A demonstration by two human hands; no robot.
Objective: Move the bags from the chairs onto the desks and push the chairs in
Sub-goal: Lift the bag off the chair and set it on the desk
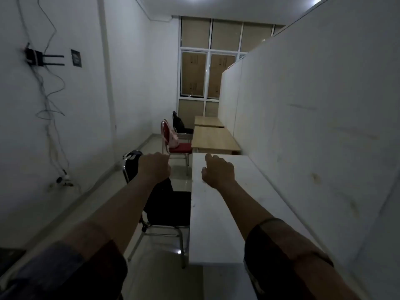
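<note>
Left hand: the left hand (154,167) reaches out over the near chair, its back to the camera, fingers curled under; whether it holds anything I cannot tell
Right hand: the right hand (218,172) hovers above the white desk (216,224), fingers loosely bent and holding nothing
Near chair: the black chair (168,211) with a chrome frame stands just beside the white desk's left edge, not tucked under it
Near bag: a dark bag (161,191) sits on the black chair's seat, below the left wrist; its outline is hard to read in the dim light
Middle chair: the red chair (180,147) stands beside the first wooden desk (214,138), seat facing the desk
Pink bag: the pink bag (173,138) leans upright against the red chair's back
Far chair: the far chair (184,129) stands beside the second wooden desk (207,121), near the window (205,74)
Far bag: a black bag (178,122) rests on the far chair
Desks: all three stand in a row along the white partition (303,105) on the right
Left wall: a black router (35,57) with loose cables (49,100) hanging from it
</note>
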